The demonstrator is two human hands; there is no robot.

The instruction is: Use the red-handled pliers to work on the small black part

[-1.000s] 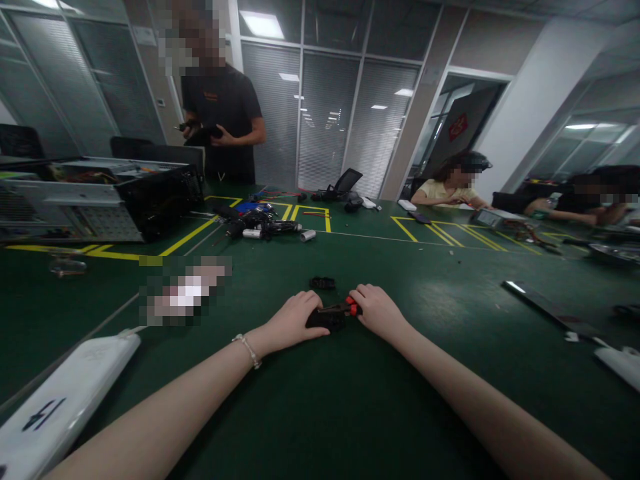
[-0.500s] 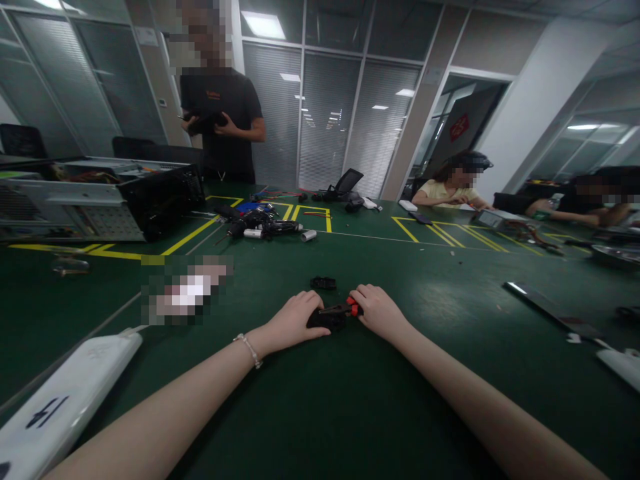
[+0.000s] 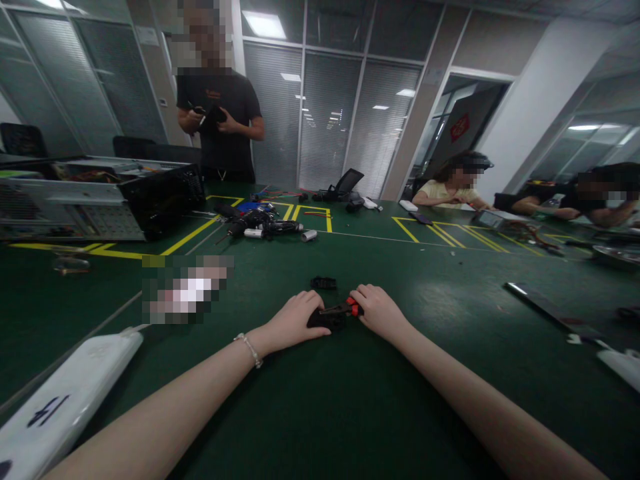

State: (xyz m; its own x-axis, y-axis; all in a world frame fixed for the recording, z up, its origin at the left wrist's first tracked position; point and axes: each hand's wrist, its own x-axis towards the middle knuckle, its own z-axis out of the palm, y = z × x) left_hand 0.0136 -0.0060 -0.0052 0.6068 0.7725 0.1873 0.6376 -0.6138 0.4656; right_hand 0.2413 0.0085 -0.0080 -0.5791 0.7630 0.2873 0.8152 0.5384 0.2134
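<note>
My left hand [image 3: 300,315] is closed round a small black part [image 3: 327,321] low over the green tabletop; its exact kind is too dark to make out. My right hand [image 3: 375,307] grips pliers [image 3: 354,305] by their red handles. The dark jaws of the pliers point left and meet the black part near my left fingertips. Whether the jaws bite on it I cannot tell. Just beyond both hands lies another black piece [image 3: 323,283], flat on the table and touched by neither hand.
An opened computer case [image 3: 95,207] stands at the far left. A pile of tools and cables [image 3: 260,223] lies ahead. A white numbered box [image 3: 65,393] is by my left forearm, and a dark flat strip [image 3: 545,307] is at right. A person [image 3: 217,120] stands across the table; others sit at right.
My hands stay in nearly the same place; the pliers' handles look slightly shifted in my right hand. The standing person's hands and dark object have moved a little.
</note>
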